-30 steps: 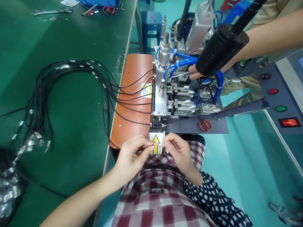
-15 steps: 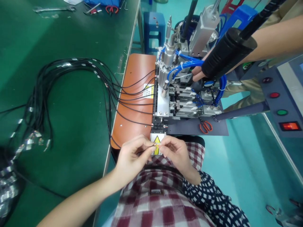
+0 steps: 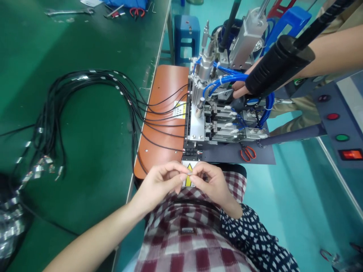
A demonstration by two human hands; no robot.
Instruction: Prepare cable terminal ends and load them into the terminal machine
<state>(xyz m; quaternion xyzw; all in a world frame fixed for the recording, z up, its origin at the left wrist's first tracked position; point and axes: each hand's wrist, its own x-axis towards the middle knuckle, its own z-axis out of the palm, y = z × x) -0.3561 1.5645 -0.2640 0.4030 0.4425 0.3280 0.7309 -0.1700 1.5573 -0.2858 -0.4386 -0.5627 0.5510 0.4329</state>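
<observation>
My left hand (image 3: 166, 180) is closed in a pinch on a thin black cable (image 3: 141, 165), which comes off the table and runs under the palm. Thumb and forefinger of my right hand (image 3: 210, 182) are pressed together on the light-coloured end of that cable, so the fingertips of both hands almost meet. The tiny wire end between them is mostly hidden. Just behind the fingers is a white label with a yellow arrow (image 3: 188, 181). Beyond it, several black cables (image 3: 164, 122) cross a brown board (image 3: 159, 151) into the clamp row of a metal machine (image 3: 196, 126).
A cable bundle (image 3: 51, 113) lies on the green table (image 3: 93, 151) at left. Red-handled scissors (image 3: 248, 152) rest on the machine's grey base. Another person's hand (image 3: 240, 88) reaches into the machine beside a black cylinder (image 3: 279, 66). A control panel (image 3: 326, 124) stands at right.
The view has shifted slightly, so the surroundings sit a little further right. My fingertips have drawn closer together over the cable end, covering more of it.
</observation>
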